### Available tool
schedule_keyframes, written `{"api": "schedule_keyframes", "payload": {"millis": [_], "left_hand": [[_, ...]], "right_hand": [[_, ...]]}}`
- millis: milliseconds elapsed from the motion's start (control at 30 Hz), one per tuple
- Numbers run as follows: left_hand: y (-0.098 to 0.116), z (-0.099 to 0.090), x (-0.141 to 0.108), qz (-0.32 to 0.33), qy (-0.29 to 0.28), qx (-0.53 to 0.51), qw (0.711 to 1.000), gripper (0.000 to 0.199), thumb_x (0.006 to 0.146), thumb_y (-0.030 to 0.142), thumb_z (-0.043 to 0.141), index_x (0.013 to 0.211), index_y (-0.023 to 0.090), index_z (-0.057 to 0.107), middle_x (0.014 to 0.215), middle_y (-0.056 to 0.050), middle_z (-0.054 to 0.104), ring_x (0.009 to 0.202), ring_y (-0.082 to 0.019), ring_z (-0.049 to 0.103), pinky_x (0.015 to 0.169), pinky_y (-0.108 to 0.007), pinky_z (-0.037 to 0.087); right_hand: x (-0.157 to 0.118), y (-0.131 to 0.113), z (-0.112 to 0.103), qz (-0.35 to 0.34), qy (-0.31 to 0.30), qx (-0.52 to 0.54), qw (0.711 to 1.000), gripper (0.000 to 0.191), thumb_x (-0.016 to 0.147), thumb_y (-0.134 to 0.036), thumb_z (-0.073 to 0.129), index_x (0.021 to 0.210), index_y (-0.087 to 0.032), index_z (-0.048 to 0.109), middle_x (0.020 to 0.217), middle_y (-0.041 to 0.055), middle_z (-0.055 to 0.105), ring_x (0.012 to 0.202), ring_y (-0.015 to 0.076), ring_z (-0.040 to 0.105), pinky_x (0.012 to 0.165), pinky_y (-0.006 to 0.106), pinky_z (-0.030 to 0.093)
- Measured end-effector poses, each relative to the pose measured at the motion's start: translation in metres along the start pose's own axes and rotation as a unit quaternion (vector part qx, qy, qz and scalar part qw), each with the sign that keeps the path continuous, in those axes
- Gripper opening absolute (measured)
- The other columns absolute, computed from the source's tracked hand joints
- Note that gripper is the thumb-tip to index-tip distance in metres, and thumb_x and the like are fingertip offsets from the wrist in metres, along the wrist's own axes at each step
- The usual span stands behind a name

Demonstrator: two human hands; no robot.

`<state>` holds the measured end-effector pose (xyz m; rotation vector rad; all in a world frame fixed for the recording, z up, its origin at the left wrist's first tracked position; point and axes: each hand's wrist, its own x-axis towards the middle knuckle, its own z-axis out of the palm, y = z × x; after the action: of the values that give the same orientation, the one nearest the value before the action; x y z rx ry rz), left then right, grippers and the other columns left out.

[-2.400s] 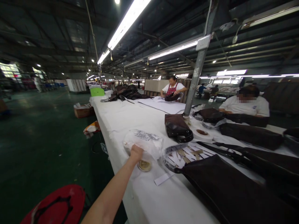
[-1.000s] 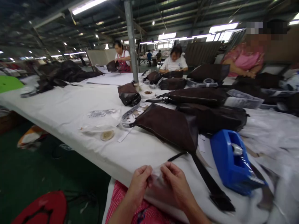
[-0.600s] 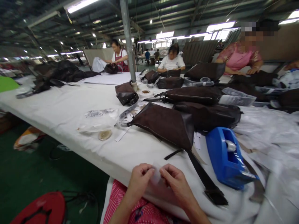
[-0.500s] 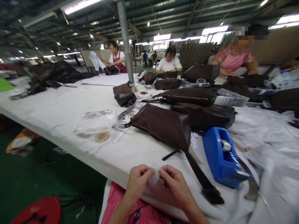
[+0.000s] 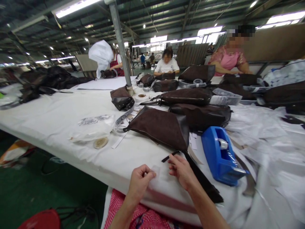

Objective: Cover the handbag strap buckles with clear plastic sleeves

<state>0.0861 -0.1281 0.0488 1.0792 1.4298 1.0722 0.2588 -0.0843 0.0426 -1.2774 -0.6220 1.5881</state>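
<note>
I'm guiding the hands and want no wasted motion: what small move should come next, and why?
Probably bring the right hand to the thin strap and close on it: its fingers are spread by the strap's end, though contact is unclear, and only the left hand pinches the clear film.

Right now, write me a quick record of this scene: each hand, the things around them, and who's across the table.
Left hand: pinching a thin clear piece
Right hand: open, near a dark strap; contact unclear
Ahead: dark brown bag, lying on the white-covered table
To the right: blue tape dispenser
Across: co-workers, including one in a pink apron
</note>
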Motion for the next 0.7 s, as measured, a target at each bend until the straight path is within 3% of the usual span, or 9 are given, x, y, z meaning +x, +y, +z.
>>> {"api": "schedule_keyframes", "payload": {"millis": [133,233,300,433,500,700], "left_hand": [[-0.001,0.005,0.003,0.001,0.005,-0.014,1.000,0.024,0.061,0.031,0.064,0.053,0.018,0.045,0.050,0.005,0.038,0.052,-0.009,0.032,0.053,-0.023,0.026],[-0.002,0.011,0.004,0.005,-0.016,-0.046,0.999,0.026,0.062,0.030,0.065,0.055,0.018,0.043,0.052,0.006,0.039,0.054,-0.009,0.033,0.054,-0.023,0.026],[-0.003,0.014,0.003,0.004,-0.032,-0.073,0.997,0.028,0.061,0.030,0.066,0.056,0.019,0.042,0.053,0.006,0.039,0.054,-0.008,0.032,0.053,-0.022,0.027],[-0.004,0.017,0.003,-0.008,-0.039,-0.111,0.993,0.031,0.060,0.028,0.069,0.058,0.019,0.040,0.054,0.007,0.036,0.054,-0.007,0.030,0.052,-0.021,0.024],[-0.003,0.017,0.003,-0.011,-0.040,-0.129,0.991,0.033,0.060,0.029,0.070,0.058,0.019,0.039,0.054,0.007,0.036,0.054,-0.007,0.029,0.052,-0.021,0.024],[0.002,0.016,0.004,-0.007,-0.046,-0.136,0.990,0.033,0.059,0.028,0.072,0.056,0.018,0.041,0.056,0.005,0.038,0.056,-0.007,0.031,0.054,-0.020,0.026]], "right_hand": [[-0.021,0.007,0.006,0.089,-0.126,-0.021,0.988,0.046,0.074,-0.055,0.070,0.089,-0.012,0.064,0.074,0.0044,0.063,0.049,0.0061,0.052,0.036,0.013,0.038],[-0.028,0.010,0.008,0.088,-0.176,-0.006,0.980,0.045,0.074,-0.054,0.071,0.088,-0.012,0.065,0.077,0.0048,0.064,0.050,0.0051,0.052,0.036,0.012,0.037],[-0.026,0.010,0.005,0.081,-0.154,0.006,0.985,0.045,0.072,-0.054,0.073,0.087,-0.013,0.065,0.076,0.0036,0.063,0.050,0.0054,0.051,0.035,0.012,0.037],[-0.013,0.004,-0.008,0.025,-0.007,0.004,1.000,0.042,0.068,-0.051,0.077,0.082,-0.015,0.062,0.071,0.0011,0.061,0.050,0.0068,0.052,0.036,0.014,0.041],[-0.003,0.000,-0.013,0.008,0.033,0.011,0.999,0.038,0.067,-0.046,0.080,0.079,-0.016,0.060,0.069,0.0000,0.060,0.050,0.0068,0.052,0.037,0.015,0.044],[0.013,-0.006,-0.006,0.027,0.002,0.071,0.997,0.034,0.061,-0.033,0.085,0.078,-0.017,0.061,0.057,-0.0072,0.049,0.044,0.0031,0.044,0.034,0.010,0.039]]}}
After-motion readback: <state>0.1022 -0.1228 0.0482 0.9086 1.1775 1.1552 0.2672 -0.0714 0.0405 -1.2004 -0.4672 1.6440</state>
